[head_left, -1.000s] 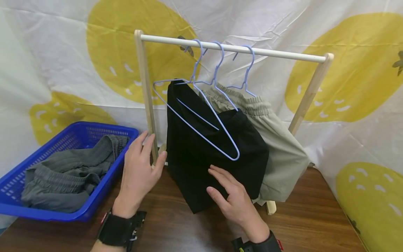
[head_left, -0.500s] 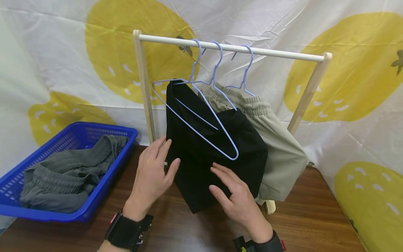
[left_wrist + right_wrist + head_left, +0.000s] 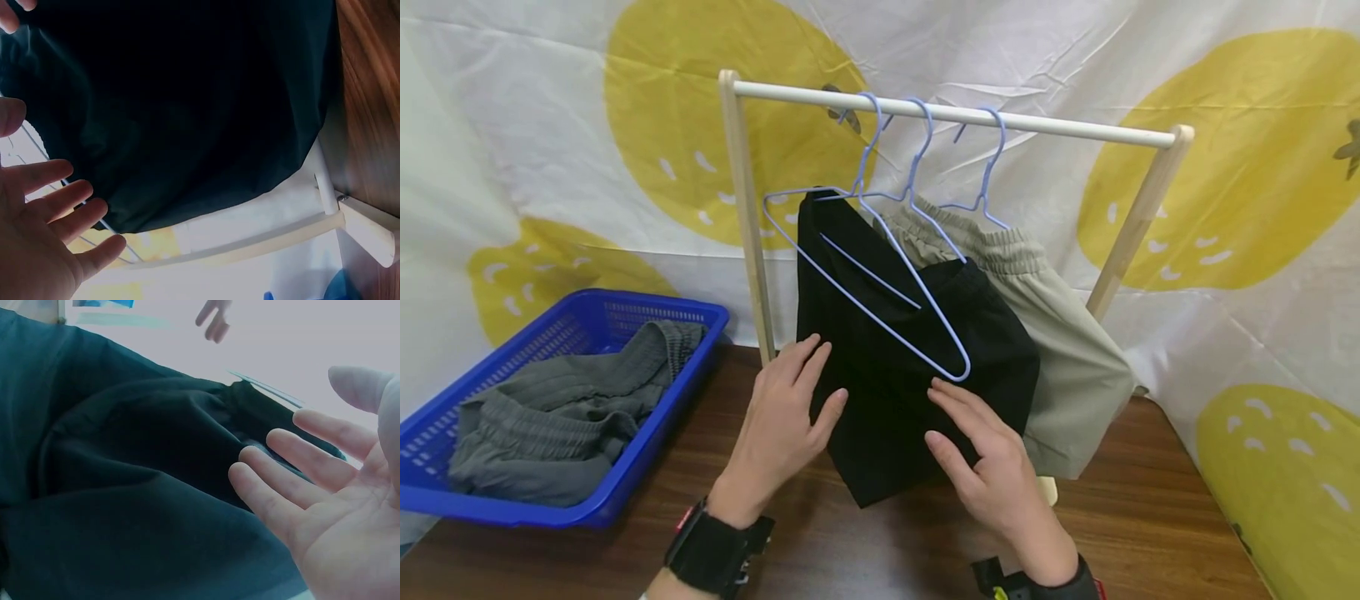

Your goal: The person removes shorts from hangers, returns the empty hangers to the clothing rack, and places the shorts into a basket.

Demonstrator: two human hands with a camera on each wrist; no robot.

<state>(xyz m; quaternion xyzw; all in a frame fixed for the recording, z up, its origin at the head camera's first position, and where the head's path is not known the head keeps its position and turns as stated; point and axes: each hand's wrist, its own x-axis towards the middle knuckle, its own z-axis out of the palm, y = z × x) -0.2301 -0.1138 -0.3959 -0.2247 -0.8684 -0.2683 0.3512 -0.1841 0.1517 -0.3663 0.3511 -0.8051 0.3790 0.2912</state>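
Black shorts (image 3: 880,417) hang askew from the rack, one upper corner high at the left and the waistband sloping down to the right. A light blue hanger (image 3: 958,346) slants across their front, its right end low. My left hand (image 3: 782,417) is held before the shorts' left edge, fingers extended and thumb apart. Lower right, my right hand (image 3: 992,454) has its fingers stretched toward the hanger's low end. In the wrist views both palms face the black cloth (image 3: 187,125) with nothing in them. Beige shorts (image 3: 1067,392) hang behind on another blue hanger (image 3: 988,179).
The rack has a white rail (image 3: 1075,129) and wooden posts (image 3: 748,225). At left, a blue basket (image 3: 700,312) holds grey elastic-waist clothing (image 3: 565,400). Everything stands on a brown wooden table (image 3: 1150,533), before a white cloth backdrop with yellow fruit prints (image 3: 1217,158).
My left hand has moved right, from beside the rack's left post to in front of the black shorts. My right hand has shifted slightly right. The garments and hangers hang as before.
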